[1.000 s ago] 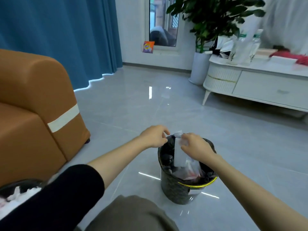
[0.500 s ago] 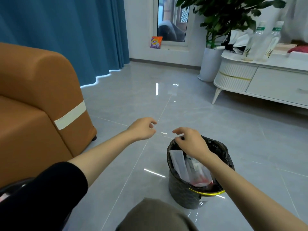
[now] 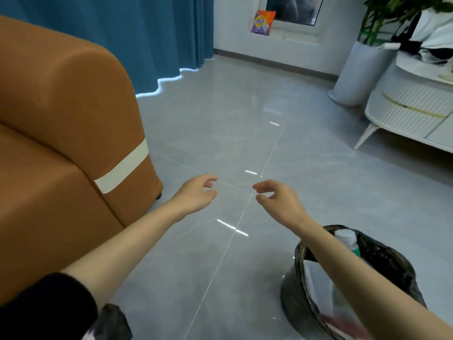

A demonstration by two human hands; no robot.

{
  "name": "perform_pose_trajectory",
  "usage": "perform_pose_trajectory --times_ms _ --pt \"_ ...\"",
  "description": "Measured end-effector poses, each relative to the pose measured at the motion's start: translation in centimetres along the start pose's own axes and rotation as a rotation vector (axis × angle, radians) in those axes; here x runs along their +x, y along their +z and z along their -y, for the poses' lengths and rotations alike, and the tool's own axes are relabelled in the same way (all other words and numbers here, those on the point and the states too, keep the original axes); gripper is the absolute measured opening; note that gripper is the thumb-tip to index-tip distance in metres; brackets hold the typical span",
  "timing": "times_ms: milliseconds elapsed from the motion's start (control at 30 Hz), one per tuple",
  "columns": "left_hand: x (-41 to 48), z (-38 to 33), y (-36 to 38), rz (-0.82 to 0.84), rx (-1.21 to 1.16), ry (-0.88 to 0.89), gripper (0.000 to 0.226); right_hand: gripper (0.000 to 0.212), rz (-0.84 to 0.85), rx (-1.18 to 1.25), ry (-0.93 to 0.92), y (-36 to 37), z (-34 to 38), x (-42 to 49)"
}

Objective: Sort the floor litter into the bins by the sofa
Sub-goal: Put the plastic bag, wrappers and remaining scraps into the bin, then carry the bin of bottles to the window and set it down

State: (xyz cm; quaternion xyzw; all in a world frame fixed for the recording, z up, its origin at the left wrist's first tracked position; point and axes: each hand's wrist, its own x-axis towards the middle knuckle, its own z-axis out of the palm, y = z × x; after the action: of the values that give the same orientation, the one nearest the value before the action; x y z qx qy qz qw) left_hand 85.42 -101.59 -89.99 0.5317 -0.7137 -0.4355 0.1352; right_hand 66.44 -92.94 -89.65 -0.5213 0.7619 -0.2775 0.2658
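Indoors | glossy grey tile floor (image 3: 245,114) | orange sofa (image 3: 61,123) left | blue curtain (image 3: 147,33)

I log this as a home living room. Left of the left hand (image 3: 196,195): an orange upholstered sofa (image 3: 61,119) with a pale band. Beyond it, a floor-length teal curtain (image 3: 159,33). Glossy grey floor tiles (image 3: 245,119) run ahead of both hands. Far ahead of the right hand (image 3: 277,200): a white window frame (image 3: 289,29) with a bright pouch (image 3: 262,22) at its sill. Further right: a plant (image 3: 392,11) in a tall white planter (image 3: 355,74), then a ribbed white sideboard (image 3: 404,111). A lined bin (image 3: 392,261) sits under the right forearm.
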Motion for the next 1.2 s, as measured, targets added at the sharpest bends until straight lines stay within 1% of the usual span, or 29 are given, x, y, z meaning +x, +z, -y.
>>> perform_pose_trajectory --times_ms 100,233,333,433,567,767,867,967,1200 --pt "0.0 -2.3 -2.7 -0.007 -0.054 -0.069 0.043 0.026 0.046 0.037 0.038 -2.8 3.4 0.9" --pt "-0.8 -8.9 -7.8 -0.026 -0.116 -0.109 0.041 0.025 0.063 0.077 0.079 -9.2 9.5 1.4" --pt "-2.2 -15.1 -12.3 -0.056 -0.202 -0.130 0.040 0.026 0.045 0.093 0.078 -15.0 14.8 1.3" --pt "-4.6 -22.8 -17.7 -0.052 -0.243 -0.138 0.040 0.025 0.030 0.136 0.109 -22.4 21.2 0.3" --pt "-8.9 -33.8 -24.7 -0.076 -0.249 -0.111 0.040 0.024 0.006 0.178 0.120 -32.7 29.3 -2.1" --pt "-15.3 -47.1 -31.4 -0.142 -0.287 -0.033 0.040 0.023 -0.040 0.268 0.104 -44.4 37.7 -6.1" --pt "-18.3 -51.1 -33.5 -0.176 -0.350 0.009 0.040 0.024 -0.054 0.336 0.092 -48.1 40.2 -7.9" --pt "-20.7 -53.0 -34.1 -0.220 -0.425 0.032 0.039 0.023 -0.078 0.406 0.071 -50.1 41.8 -9.5" --pt "-24.2 -55.2 -33.8 -0.188 -0.527 0.124 0.041 0.023 -0.130 0.505 0.058 -52.0 43.3 -13.3"
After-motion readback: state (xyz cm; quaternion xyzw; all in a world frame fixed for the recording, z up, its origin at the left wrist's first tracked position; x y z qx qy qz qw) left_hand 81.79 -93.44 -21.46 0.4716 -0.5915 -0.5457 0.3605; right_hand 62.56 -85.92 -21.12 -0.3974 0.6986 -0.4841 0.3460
